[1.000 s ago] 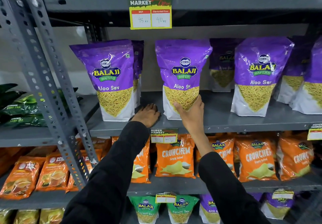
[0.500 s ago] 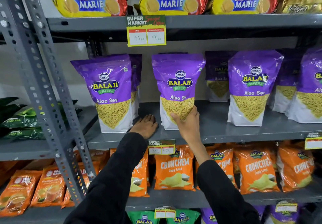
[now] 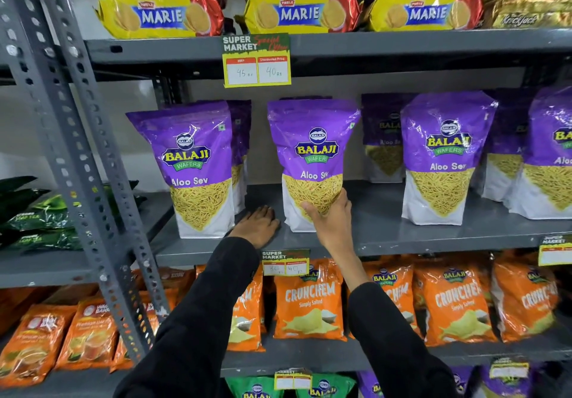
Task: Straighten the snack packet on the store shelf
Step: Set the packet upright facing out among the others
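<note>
packet: purple Aloo Sev packet (image 3: 312,162) upright mid-shelf (image 3: 402,236) | right hand (image 3: 332,223) fingers clamped on its lower corner | left hand (image 3: 257,226) flat, fingers together | handling: likely light, crinkly, soft-sided; hold low

The purple packet (image 3: 312,156) your right hand (image 3: 331,224) grips reads "BALAJI WAFERS" and "Aloo Sev", same as the purple packs (image 3: 195,165) toward the left end and right end of that shelf (image 3: 402,236). Up on the top shelf, the yellow biscuit packs (image 3: 161,15) say "MARIE", and the gold ones (image 3: 526,11) at the right end read "Krackjack". The tag (image 3: 256,60) on the top shelf's front edge says "SUPER MARKET", "45 Rs" and "40 Rs". Below, the orange packs (image 3: 309,298) read "CRUNCHEM Simply Salted". The lower tag (image 3: 285,262) says "SUPER MARKET"; its numbers are too blurry for you to trust.
</note>
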Available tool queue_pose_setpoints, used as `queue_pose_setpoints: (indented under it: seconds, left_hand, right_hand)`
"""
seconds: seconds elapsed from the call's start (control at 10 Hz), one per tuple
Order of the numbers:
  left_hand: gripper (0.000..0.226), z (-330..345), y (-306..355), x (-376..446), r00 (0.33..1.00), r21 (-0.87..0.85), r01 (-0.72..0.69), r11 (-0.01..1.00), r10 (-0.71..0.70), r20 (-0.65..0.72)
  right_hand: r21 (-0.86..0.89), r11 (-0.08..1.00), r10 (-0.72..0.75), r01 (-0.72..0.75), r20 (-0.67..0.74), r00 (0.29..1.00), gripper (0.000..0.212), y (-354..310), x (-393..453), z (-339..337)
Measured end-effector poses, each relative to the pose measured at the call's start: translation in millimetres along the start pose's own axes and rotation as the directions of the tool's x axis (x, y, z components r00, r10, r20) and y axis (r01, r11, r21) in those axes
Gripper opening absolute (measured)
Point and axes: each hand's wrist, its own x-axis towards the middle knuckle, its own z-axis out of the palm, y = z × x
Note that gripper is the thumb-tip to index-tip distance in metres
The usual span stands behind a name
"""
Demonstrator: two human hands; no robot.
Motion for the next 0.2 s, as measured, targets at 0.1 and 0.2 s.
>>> queue_pose_setpoints:
  seconds: [0.1, 0.2]
  left_hand:
    - [0.055, 0, 2, -3, 1.0, -0.052, 0.015, 0.999, -0.016, -0.018]
    - [0.056, -5, 5, -16, 0.981, -0.231, 0.036, 0.972, -0.078, -0.175]
  right_hand:
    - [0.044, 0.999, 0.006, -0.005, -0.024, 1.0, 0.12, -3, -10, -5]
    - [0.1, 0.988, -0.104, 0.117, -0.131, 0.986, 0.093, 19, -61, -29]
